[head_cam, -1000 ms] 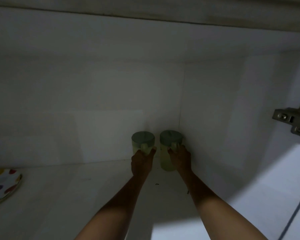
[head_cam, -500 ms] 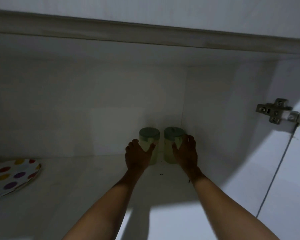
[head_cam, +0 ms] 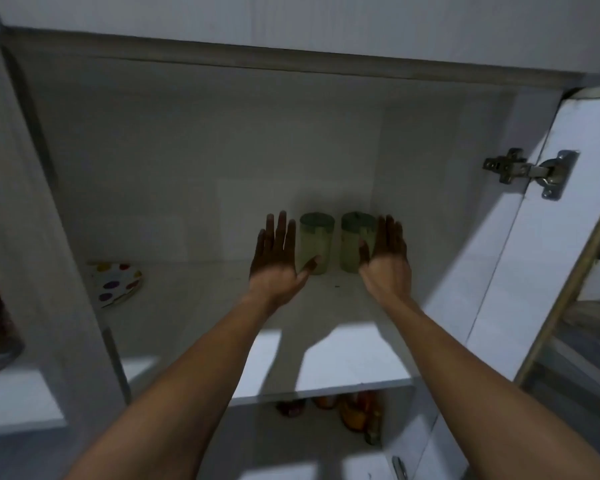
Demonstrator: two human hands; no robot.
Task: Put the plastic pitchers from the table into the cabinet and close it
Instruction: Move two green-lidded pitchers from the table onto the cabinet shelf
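Two pale green plastic pitchers with darker lids stand upright side by side at the back right of the cabinet shelf (head_cam: 343,358): the left pitcher (head_cam: 315,242) and the right pitcher (head_cam: 353,241). My left hand (head_cam: 277,259) is flat and open just left of and in front of the left pitcher, its thumb overlapping the pitcher's base. Just right of the right pitcher is my right hand (head_cam: 387,261), also open with fingers spread. Neither hand grips a pitcher.
The cabinet door (head_cam: 555,237) stands open on the right, hung on a metal hinge (head_cam: 530,171). A polka-dot plate (head_cam: 116,282) lies at the shelf's left. A vertical divider (head_cam: 59,271) bounds the left side. Jars (head_cam: 350,414) sit on the lower shelf.
Both hands have let go of the pitchers, opened flat and drawn back toward me. The pitchers stay standing at the back. My view has pulled away from the cabinet.
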